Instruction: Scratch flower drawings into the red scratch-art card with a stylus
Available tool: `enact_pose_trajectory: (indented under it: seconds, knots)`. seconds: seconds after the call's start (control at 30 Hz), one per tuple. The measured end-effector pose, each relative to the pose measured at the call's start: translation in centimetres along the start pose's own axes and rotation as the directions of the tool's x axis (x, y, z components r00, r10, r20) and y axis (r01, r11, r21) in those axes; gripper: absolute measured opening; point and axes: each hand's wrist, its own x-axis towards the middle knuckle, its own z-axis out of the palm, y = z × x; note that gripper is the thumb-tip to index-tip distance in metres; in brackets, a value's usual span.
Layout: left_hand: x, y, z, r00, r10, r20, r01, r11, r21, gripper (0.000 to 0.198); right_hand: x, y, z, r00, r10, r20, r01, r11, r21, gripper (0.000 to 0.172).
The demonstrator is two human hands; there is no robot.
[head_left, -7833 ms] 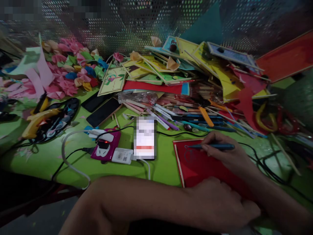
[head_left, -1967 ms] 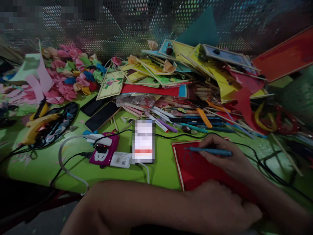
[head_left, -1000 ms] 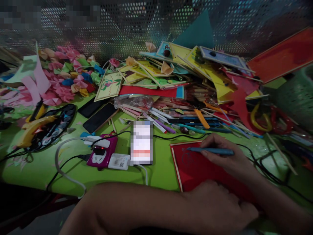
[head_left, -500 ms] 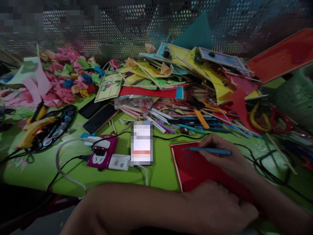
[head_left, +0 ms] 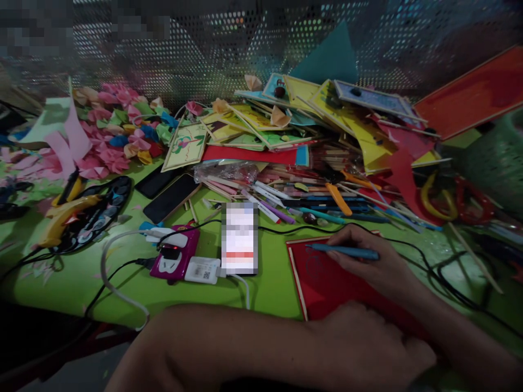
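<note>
A blue pen (head_left: 343,251) meets a red card (head_left: 327,286), lower right.
The right hand (head_left: 370,264) grasps the pen in its grip, tip on the card lying on the green desk (head_left: 273,283); the left hand (head_left: 368,348), clenched, rests on the card's near edge.

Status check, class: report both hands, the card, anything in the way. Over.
Right hand grips blue pen, tip on red card. Left hand rests on card. Black cable skirts far edge.
</note>
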Motion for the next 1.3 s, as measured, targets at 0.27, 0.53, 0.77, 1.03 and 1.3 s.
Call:
enact_pose_trajectory:
  seconds: [0.27, 0.53, 0.77, 1.03, 1.3]
  knots:
    - [-0.1, 0.1, 0.0, 1.000, -0.004, -0.014, 0.004, 1.000, 0.012, 0.012, 0.1, -0.6, 0.4, 0.997, -0.006, 0.077, 0.009, 1.000, -0.027, 0.017]
    - [0.1, -0.1, 0.1, 1.000, -0.016, 0.014, 0.017, 1.000, -0.017, 0.014, 0.1, 0.0, -0.8, 1.000, 0.001, -0.027, 0.000, 1.000, 0.022, 0.021]
    - [0.0, -0.1, -0.5, 0.999, -0.009, 0.037, 0.010, 1.000, -0.024, 0.016, 0.2, 0.0, -1.4, 1.000, 0.023, -0.006, -0.024, 0.999, -0.028, 0.018]
    - [-0.1, 0.0, -0.4, 1.000, -0.017, 0.026, 0.018, 1.000, -0.008, 0.014, 0.1, -0.4, -1.2, 0.999, 0.038, -0.004, -0.038, 0.999, 0.001, 0.016]
    - [-0.1, 0.1, -0.3, 1.000, -0.020, 0.023, 0.021, 1.000, -0.004, 0.014, 0.1, -0.1, -1.0, 1.000, 0.012, -0.018, -0.012, 1.000, 0.006, 0.014]
